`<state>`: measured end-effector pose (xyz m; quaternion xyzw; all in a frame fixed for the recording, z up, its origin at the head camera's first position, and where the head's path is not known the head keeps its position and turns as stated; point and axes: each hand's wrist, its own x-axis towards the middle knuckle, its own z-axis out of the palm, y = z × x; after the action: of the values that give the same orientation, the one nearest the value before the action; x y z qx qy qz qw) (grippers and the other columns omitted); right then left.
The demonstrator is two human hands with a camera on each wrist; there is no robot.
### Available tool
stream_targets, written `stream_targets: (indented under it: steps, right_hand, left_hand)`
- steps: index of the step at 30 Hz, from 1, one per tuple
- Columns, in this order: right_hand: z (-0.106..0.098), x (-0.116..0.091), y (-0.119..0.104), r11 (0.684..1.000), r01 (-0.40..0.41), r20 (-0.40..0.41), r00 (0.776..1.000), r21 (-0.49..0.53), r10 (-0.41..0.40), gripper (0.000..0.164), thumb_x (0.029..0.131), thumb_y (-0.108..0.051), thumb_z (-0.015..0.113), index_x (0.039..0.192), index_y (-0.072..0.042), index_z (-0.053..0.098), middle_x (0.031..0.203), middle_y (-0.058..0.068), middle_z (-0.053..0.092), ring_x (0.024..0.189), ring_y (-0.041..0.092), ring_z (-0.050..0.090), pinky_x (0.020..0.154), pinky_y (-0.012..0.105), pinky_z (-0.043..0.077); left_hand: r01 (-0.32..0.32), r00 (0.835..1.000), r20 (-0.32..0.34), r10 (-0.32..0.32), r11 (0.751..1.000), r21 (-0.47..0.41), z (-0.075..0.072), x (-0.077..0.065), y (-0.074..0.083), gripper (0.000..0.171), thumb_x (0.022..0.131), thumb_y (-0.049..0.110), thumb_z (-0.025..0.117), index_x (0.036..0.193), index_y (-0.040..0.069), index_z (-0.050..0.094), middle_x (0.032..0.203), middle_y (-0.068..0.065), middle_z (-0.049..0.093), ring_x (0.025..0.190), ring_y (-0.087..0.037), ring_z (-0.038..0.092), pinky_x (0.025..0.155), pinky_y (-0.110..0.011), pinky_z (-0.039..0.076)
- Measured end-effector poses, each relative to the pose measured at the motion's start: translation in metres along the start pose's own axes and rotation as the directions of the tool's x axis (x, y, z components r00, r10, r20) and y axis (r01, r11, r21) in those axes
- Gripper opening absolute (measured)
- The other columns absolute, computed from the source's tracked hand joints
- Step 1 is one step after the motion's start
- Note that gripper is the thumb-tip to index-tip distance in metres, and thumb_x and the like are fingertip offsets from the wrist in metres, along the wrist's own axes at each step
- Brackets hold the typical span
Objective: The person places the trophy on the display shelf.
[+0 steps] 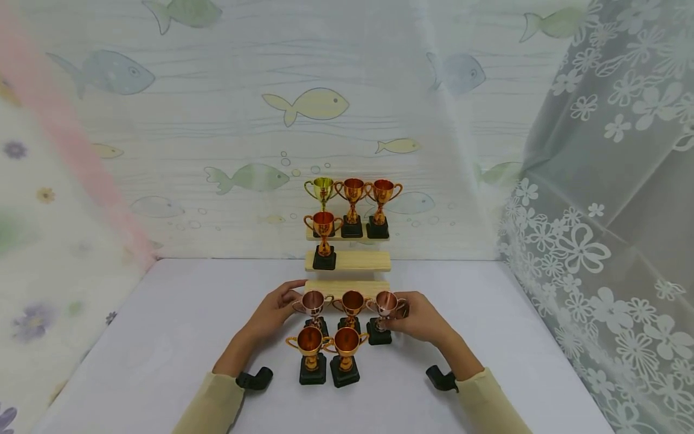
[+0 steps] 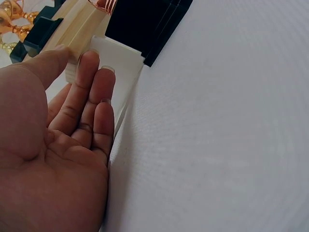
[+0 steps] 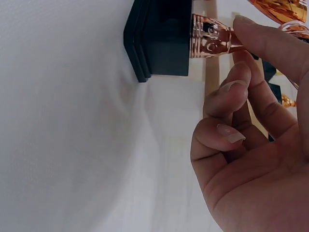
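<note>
My right hand (image 1: pixel 420 317) pinches the stem of a rose-gold trophy cup (image 1: pixel 385 304), its black base (image 3: pixel 164 41) close to the tabletop. Beside the left end of the lowest wooden shelf board (image 1: pixel 347 285), my left hand (image 1: pixel 275 308) has its fingers loosely extended. Its thumb and fingertips (image 2: pixel 90 60) are at the board's end in the left wrist view. Next to this hand stands another rose-gold cup (image 1: pixel 314 304), then an orange-gold cup (image 1: pixel 353 303) in the middle. Two more orange-gold cups, a left one (image 1: pixel 309 342) and a right one (image 1: pixel 346 343), stand nearer to me.
On the top board (image 1: pixel 358 239) are a yellow-gold cup (image 1: pixel 323 188) and two orange-gold cups, the outer one (image 1: pixel 382 191) at the right. The middle board (image 1: pixel 363 261) bears one orange-gold cup (image 1: pixel 323 225) at its left. Behind hangs a fish-patterned curtain (image 1: pixel 217 90).
</note>
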<state>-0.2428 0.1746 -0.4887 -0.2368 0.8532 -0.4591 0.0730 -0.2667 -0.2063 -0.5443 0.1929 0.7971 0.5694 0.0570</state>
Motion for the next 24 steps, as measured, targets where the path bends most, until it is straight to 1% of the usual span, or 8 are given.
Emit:
stream_targets:
  steps: [2, 7, 12, 17, 21, 24]
  right_hand:
    - [0.0005, -0.0001, -0.0004, 1.0, 0.003, -0.005, 1.0, 0.003, -0.003, 0.028, 0.083, -0.011, 0.09, 0.108, -0.007, 0.077, 0.077, -0.003, 0.064, 0.069, 0.01, 0.055, 0.063, 0.027, 0.046]
    - [0.001, -0.0004, -0.0017, 1.0, 0.028, -0.012, 1.0, 0.005, -0.028, 0.026, 0.084, -0.011, 0.089, 0.107, -0.006, 0.078, 0.081, -0.003, 0.068, 0.07, 0.012, 0.058, 0.065, 0.027, 0.048]
    - [0.0017, 0.0007, -0.0011, 0.999, 0.046, -0.019, 0.999, -0.003, -0.046, 0.025, 0.084, -0.012, 0.089, 0.106, -0.007, 0.078, 0.079, -0.004, 0.067, 0.069, 0.01, 0.057, 0.064, 0.027, 0.048]
    - [0.002, 0.0011, 0.0003, 0.999, 0.042, -0.025, 0.999, -0.011, -0.042, 0.023, 0.085, -0.012, 0.088, 0.105, -0.009, 0.078, 0.078, -0.005, 0.065, 0.069, 0.01, 0.057, 0.064, 0.027, 0.048]
    - [0.0005, 0.0001, 0.0002, 0.999, 0.04, -0.03, 0.999, -0.025, -0.041, 0.021, 0.085, -0.013, 0.088, 0.103, -0.009, 0.078, 0.079, -0.005, 0.067, 0.072, 0.012, 0.06, 0.066, 0.029, 0.05]
    - [-0.0018, -0.0005, -0.0011, 0.999, 0.039, -0.038, 0.998, -0.027, -0.04, 0.023, 0.085, -0.014, 0.089, 0.104, -0.009, 0.078, 0.08, -0.004, 0.068, 0.072, 0.012, 0.061, 0.067, 0.029, 0.051]
  left_hand:
    - [-0.001, 1.0, -0.003, 0.001, 1.0, -0.002, 0.0004, -0.0002, 0.0006, 0.052, 0.11, 0.012, 0.06, 0.159, 0.009, 0.044, 0.114, -0.01, 0.075, 0.105, -0.017, 0.073, 0.099, -0.022, 0.05]
    - [0.004, 1.0, -0.009, -0.004, 1.0, -0.006, 0.0012, -0.0009, 0.0016, 0.054, 0.108, 0.015, 0.062, 0.159, 0.009, 0.044, 0.116, -0.009, 0.075, 0.107, -0.016, 0.072, 0.101, -0.022, 0.048]
    - [0.008, 1.0, -0.021, -0.008, 1.0, -0.01, 0.0009, -0.0011, 0.0, 0.055, 0.108, 0.013, 0.062, 0.159, 0.009, 0.044, 0.117, -0.008, 0.075, 0.107, -0.015, 0.073, 0.099, -0.02, 0.048]
    - [0.005, 1.0, -0.021, -0.006, 1.0, -0.014, 0.0007, -0.0017, -0.0008, 0.055, 0.108, 0.015, 0.063, 0.159, 0.009, 0.044, 0.117, -0.009, 0.075, 0.108, -0.015, 0.072, 0.1, -0.02, 0.047]
    - [0.004, 1.0, -0.017, -0.004, 1.0, -0.01, 0.0009, -0.0023, -0.0002, 0.055, 0.108, 0.016, 0.063, 0.159, 0.01, 0.044, 0.117, -0.008, 0.075, 0.109, -0.015, 0.072, 0.101, -0.02, 0.047]
    - [-0.003, 1.0, -0.015, 0.003, 1.0, -0.018, 0.0007, -0.0015, -0.0005, 0.055, 0.108, 0.015, 0.063, 0.159, 0.009, 0.044, 0.117, -0.009, 0.075, 0.109, -0.015, 0.072, 0.1, -0.02, 0.048]
